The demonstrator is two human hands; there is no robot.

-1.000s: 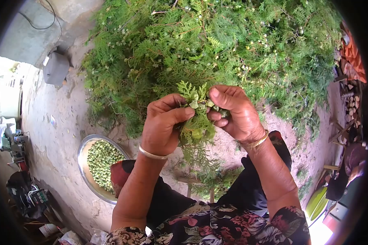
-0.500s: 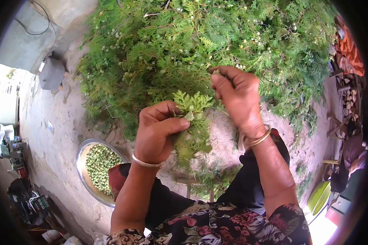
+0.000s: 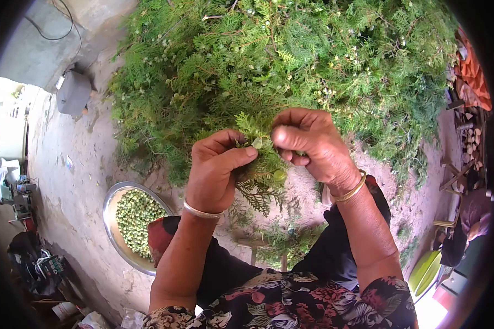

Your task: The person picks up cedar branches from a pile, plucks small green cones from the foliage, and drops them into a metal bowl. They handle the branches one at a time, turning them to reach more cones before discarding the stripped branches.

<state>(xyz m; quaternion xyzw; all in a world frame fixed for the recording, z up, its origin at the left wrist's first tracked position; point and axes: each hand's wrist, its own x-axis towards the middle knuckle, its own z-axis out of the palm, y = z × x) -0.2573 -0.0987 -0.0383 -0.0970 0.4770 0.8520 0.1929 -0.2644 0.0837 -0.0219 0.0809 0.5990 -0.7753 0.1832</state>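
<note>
A small green sprig [image 3: 262,178] with a pale green cone near its top is pinched between the thumb and fingers of my left hand [image 3: 217,170]. My right hand [image 3: 311,143] is at the sprig's upper right side, thumb and fingers pressed together; what lies between them is hidden. Beyond both hands spreads a large heap of green branches [image 3: 291,60] dotted with small pale cones. A metal basin [image 3: 108,219] holding many small green cones [image 3: 140,222] stands on the ground at the lower left.
A grey box-like object [image 3: 73,93] is by the wall at the upper left. Machinery [image 3: 24,192] lies at the far left. Stacked firewood [image 3: 471,140] and orange cloth [image 3: 472,74] are at the right, a green basin [image 3: 427,271] at the lower right. Another person's hand [image 3: 473,230] shows at the right edge.
My right hand has come down and left from above the heap to the sprig. My left hand has shifted slightly right and still holds the sprig.
</note>
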